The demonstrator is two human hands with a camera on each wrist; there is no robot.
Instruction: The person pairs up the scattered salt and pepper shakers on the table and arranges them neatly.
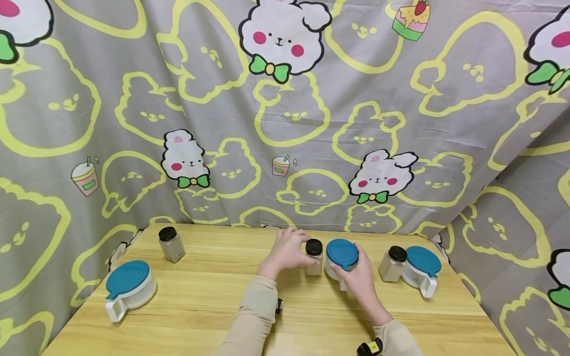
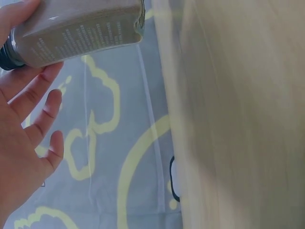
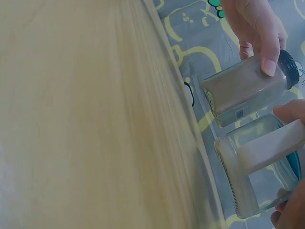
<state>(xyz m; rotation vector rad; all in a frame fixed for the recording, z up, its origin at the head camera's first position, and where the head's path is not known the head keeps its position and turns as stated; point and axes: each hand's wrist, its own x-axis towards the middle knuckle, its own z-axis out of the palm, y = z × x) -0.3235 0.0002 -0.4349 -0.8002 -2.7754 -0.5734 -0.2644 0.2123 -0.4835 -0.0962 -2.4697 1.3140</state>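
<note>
My left hand (image 1: 287,251) pinches a clear spice jar (image 1: 314,266) with a black lid, thumb on one side and fingers on the other. Brownish powder and small printed text show through its side in the left wrist view, where the ring and little fingers stand off the glass. Just to the right, my right hand (image 1: 362,278) holds a glass seasoning pot (image 1: 342,253) with a blue lid and a white handle, gripping around its lid edge. In the right wrist view, the pot (image 3: 245,191) has pale contents low inside, and the jar (image 3: 240,93) is close beside it.
At the right stand another black-lidded jar (image 1: 392,267) and a blue-lidded pot (image 1: 420,264), side by side. On the left are a third jar (image 1: 171,245) and a third pot (image 1: 129,284). A patterned grey curtain (image 1: 303,198) hangs behind the wooden table (image 1: 196,306).
</note>
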